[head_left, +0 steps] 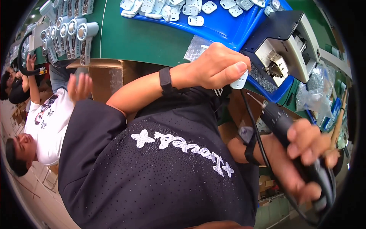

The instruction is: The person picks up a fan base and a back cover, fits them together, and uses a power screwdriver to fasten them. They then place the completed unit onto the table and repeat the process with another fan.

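My left hand [219,66], with a black band at the wrist, is closed on a small pale plastic cover [240,80], held over the table's near edge. Most of the cover is hidden under the fingers; a few small holes show in it. My right hand [301,156] is wrapped round a black electric screwdriver [277,120]. The screwdriver's thin metal bit [256,100] points up and left toward the cover, apart from it. A black cord [253,126] runs down between my hands.
A blue tray [228,32] holds several loose pale covers [195,20]. Right of it stands a black-and-white screw feeder [278,45] in another blue tray. Handheld fans [85,36] stand in rows on the green table [141,42]. Bagged parts [316,89] lie at right; a co-worker [49,118] sits at left.
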Available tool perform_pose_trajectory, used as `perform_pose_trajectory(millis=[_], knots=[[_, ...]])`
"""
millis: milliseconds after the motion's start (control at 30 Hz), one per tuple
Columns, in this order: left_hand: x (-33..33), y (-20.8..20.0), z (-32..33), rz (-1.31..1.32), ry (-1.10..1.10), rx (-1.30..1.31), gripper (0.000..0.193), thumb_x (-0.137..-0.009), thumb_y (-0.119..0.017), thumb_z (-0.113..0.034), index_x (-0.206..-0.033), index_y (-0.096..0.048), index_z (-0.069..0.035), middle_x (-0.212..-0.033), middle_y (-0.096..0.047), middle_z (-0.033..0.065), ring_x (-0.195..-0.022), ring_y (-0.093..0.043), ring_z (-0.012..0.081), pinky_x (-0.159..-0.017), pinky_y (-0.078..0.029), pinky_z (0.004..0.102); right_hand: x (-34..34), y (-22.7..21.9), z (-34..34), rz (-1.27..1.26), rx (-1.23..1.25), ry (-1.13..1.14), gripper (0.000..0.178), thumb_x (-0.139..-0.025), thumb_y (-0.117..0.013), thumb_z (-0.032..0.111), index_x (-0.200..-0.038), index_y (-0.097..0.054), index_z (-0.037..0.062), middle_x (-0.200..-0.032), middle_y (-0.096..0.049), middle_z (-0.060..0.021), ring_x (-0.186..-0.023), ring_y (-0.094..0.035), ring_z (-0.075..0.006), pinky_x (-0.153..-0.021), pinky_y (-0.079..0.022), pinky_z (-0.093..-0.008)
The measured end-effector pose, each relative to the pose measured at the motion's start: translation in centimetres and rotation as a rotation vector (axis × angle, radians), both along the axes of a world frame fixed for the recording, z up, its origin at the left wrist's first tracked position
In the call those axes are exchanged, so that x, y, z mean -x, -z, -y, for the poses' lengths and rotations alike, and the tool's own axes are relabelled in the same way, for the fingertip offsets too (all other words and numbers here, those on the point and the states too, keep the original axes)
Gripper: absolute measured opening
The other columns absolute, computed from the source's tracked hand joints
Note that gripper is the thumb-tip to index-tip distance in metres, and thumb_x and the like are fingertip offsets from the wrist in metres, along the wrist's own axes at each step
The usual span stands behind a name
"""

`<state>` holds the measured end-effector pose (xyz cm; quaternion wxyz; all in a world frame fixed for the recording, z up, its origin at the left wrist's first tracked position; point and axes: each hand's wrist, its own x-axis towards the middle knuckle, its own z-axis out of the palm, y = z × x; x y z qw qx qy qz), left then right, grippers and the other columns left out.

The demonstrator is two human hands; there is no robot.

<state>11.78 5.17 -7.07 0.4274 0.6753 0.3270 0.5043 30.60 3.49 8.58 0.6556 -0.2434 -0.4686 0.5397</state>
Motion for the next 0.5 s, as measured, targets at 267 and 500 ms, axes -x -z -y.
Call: perform_pose_trajectory(millis=[267,500], knots=[[0.2,0.0,-0.4,-0.015,0.04,-0.006,0.044,-0.101,-0.038,-0.029,-0.08,-0.063,0.0,-0.067,-0.061,0.0137,-0.056,-0.06,0.0302,-0.052,-0.046,0.0374,2.6,0.6,-1.6,0.035,-0.03,-0.039,0.062,-0.075,-0.079,0.056,-0.11,-0.052,0.0116,-0.084,-0.052,-0.0014,-0.062,-0.05,-0.0143,-0.068,-0.04,-0.0338],[0.2,-0.1,-0.3,-0.03,0.033,-0.012,0.04,-0.1,-0.04,-0.028,-0.08,-0.063,-0.002,-0.064,-0.058,0.0129,-0.054,-0.058,0.03,-0.05,-0.045,0.0386,4.0,1.7,-0.9,0.043,-0.148,-0.027,0.061,-0.078,-0.078,0.056,-0.113,-0.054,0.0128,-0.083,-0.05,-0.0007,-0.061,-0.049,-0.0137,-0.065,-0.04,-0.0347]])
